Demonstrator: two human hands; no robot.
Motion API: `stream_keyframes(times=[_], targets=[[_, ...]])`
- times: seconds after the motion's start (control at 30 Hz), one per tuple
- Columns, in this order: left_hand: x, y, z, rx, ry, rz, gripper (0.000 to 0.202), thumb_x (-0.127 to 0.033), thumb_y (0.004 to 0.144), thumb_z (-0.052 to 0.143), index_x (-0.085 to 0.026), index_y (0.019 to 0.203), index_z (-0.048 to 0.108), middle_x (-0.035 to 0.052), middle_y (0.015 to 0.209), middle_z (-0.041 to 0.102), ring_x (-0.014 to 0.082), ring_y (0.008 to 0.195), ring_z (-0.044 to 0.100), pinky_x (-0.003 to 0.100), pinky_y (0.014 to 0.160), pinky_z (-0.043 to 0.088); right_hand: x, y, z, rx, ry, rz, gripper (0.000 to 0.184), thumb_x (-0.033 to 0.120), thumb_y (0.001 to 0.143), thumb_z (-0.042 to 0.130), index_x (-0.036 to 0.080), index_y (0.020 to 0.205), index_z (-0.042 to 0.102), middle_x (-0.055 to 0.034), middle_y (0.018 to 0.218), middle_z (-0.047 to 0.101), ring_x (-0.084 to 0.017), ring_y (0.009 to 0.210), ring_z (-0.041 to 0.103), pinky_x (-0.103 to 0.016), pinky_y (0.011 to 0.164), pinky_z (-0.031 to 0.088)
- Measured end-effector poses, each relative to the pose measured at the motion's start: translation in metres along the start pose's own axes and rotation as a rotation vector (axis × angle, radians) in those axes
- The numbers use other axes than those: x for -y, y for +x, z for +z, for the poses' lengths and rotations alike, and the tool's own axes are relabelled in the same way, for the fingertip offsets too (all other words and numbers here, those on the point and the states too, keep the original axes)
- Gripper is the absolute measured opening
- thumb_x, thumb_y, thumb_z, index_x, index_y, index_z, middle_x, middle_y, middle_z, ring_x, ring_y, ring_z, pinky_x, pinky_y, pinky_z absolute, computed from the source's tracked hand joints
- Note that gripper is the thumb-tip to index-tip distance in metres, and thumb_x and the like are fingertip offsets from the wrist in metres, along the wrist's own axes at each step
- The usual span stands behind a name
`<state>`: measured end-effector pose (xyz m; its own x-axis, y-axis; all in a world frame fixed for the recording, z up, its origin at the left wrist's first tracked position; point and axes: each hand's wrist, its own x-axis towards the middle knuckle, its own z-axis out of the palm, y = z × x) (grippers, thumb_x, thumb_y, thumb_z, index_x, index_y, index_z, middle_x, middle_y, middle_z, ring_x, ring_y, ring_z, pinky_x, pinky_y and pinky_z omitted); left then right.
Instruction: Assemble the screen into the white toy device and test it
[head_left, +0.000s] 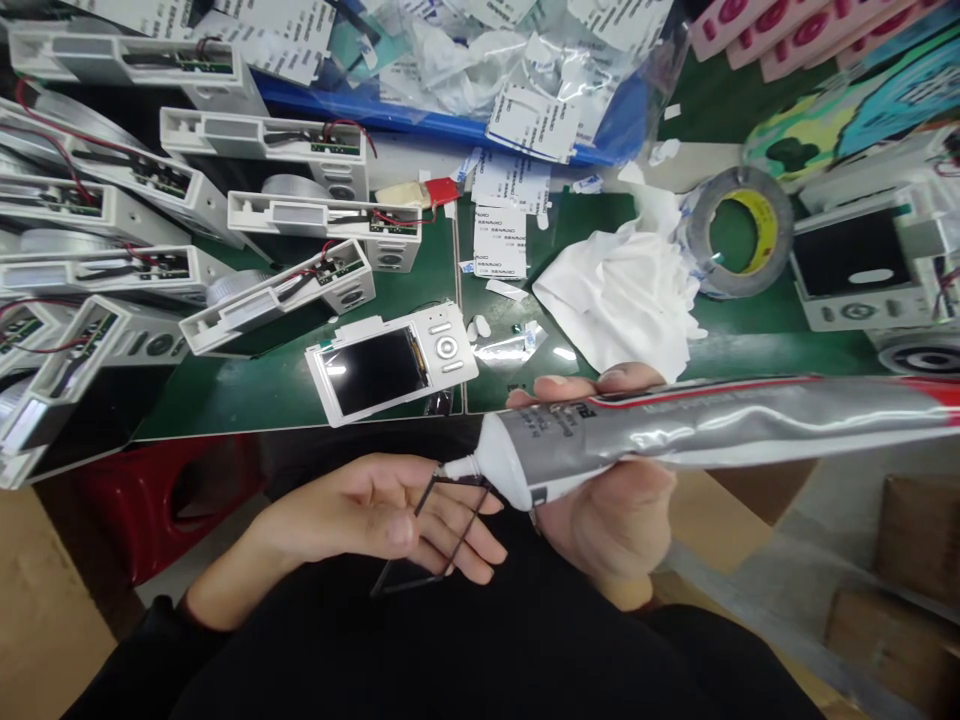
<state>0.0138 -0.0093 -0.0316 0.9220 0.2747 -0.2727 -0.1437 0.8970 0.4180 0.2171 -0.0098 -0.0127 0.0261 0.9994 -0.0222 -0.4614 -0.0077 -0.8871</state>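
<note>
In my right hand (611,500) is a large grey glue tube (675,425) with a red stripe, its white nozzle pointing left. My left hand (397,515), palm up, holds a thin black rectangular frame (470,525) between thumb and fingers. The nozzle tip meets the frame at its upper left corner, or sits just over it; I cannot tell which. On the green table edge beyond my hands lies a white camera back panel (442,350) with a dark screen (375,372).
Several white camera bodies (300,290) with exposed wires crowd the left. A white cloth (615,295), a tape roll (739,235) and another camera part (855,270) lie to the right. Behind them is a blue tray (450,118) of scraps. A red stool (172,500) stands below left.
</note>
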Motion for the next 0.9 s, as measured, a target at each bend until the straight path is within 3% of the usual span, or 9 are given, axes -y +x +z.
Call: stream_keyframes(times=[0.17,0.37,0.5,0.7,0.9], targets=[[0.001,0.0,0.0,-0.001,0.007,-0.004,0.092,-0.074,0.078,0.072,-0.011,0.143,0.054,0.0298,0.137,0.064,0.0391,0.123,0.068,0.047,0.101,0.053,0.0,0.003,0.002,-0.01,0.029,-0.012,0.026,0.04,0.089,0.076,0.035,0.114,0.072,0.0065,0.111,0.08,-0.015,0.103,0.076,-0.028,0.093,0.064],[-0.001,-0.001,-0.001,-0.01,-0.034,0.049,0.081,-0.069,0.081,0.074,-0.013,0.137,0.059,0.0267,0.132,0.068,0.0308,0.115,0.073,0.032,0.091,0.056,0.005,0.005,0.0,-0.047,0.051,-0.002,0.025,0.042,0.083,0.082,0.035,0.107,0.075,0.0073,0.104,0.081,-0.014,0.091,0.079,-0.024,0.088,0.066],[-0.003,-0.001,-0.002,-0.003,-0.068,0.069,0.073,-0.064,0.083,0.075,-0.016,0.136,0.062,0.0231,0.13,0.071,0.0283,0.114,0.074,0.031,0.091,0.056,0.006,0.002,-0.007,-0.086,0.012,0.007,0.025,0.044,0.084,0.081,0.037,0.107,0.075,0.0085,0.103,0.081,-0.013,0.091,0.079,-0.023,0.089,0.066],[-0.005,-0.002,-0.002,0.02,-0.049,0.088,0.075,-0.066,0.083,0.072,-0.015,0.137,0.062,0.0234,0.132,0.07,0.029,0.113,0.074,0.031,0.09,0.057,0.001,-0.005,-0.019,-0.105,-0.007,0.025,0.025,0.043,0.09,0.076,0.037,0.114,0.073,0.008,0.108,0.08,-0.013,0.1,0.076,-0.026,0.097,0.063],[-0.004,-0.002,-0.004,0.014,-0.079,0.13,0.07,-0.063,0.083,0.074,-0.018,0.136,0.064,0.0215,0.129,0.072,0.03,0.113,0.074,0.034,0.091,0.059,-0.002,-0.012,-0.029,-0.086,-0.025,0.0,0.03,0.044,0.088,0.077,0.037,0.117,0.071,0.0057,0.11,0.08,-0.016,0.093,0.077,-0.033,0.092,0.066]])
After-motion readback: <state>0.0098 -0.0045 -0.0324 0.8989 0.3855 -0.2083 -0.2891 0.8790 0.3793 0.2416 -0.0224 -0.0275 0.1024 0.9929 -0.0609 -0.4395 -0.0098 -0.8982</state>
